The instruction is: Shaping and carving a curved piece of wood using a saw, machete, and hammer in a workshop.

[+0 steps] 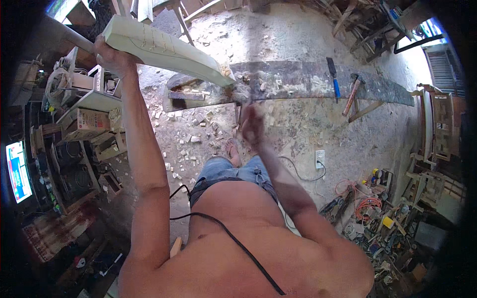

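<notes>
The left hand (pixel 110 55) is closed around the upper end of a pale carved wooden blank (pixel 164 49), whose lower tip rests on the long dark plank (pixel 318 84). The right hand (pixel 252 124) is motion-blurred; its grip cannot be told. Keep the tip braced and strike away from the holding hand. A rectangular cardboard box (pixel 87 121) with a red-printed label sits left; a white wall socket plate (pixel 319 159) lies on the floor.
</notes>
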A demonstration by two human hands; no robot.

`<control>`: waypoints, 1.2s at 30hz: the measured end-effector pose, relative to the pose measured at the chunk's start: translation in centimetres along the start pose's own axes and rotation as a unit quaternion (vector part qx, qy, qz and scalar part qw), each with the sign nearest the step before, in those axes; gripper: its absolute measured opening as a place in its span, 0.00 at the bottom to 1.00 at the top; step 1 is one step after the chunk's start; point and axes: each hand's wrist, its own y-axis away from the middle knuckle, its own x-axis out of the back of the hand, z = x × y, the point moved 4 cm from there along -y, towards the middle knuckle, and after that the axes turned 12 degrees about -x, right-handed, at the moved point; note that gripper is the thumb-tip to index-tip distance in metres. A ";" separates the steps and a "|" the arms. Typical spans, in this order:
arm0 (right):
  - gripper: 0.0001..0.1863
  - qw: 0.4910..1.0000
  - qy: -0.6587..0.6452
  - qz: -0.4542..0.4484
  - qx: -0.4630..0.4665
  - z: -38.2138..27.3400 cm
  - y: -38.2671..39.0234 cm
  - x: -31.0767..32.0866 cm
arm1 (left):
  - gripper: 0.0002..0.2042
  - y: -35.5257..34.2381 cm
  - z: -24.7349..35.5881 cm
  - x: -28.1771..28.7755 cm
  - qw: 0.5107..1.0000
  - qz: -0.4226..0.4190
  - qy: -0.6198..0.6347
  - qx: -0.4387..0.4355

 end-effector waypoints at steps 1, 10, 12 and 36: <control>0.49 0.938 0.208 -0.252 -0.120 1.3 3.0 0.0 | 0.24 1.1 -2.1 2.4 0.998 -0.003 -0.046 -0.043; 0.41 0.849 0.064 -0.418 -0.316 -9.6 0.6 3.9 | 0.32 1.6 -3.8 2.8 1.000 0.004 -0.008 -0.013; 0.36 0.929 0.014 -0.348 -0.128 -14.9 -2.0 5.8 | 0.31 1.5 -4.0 1.8 1.000 0.001 -0.006 -0.022; 0.28 0.961 -0.113 -0.246 -0.054 -14.5 -6.0 5.4 | 0.16 0.1 -1.9 0.3 0.997 -0.058 0.042 -0.037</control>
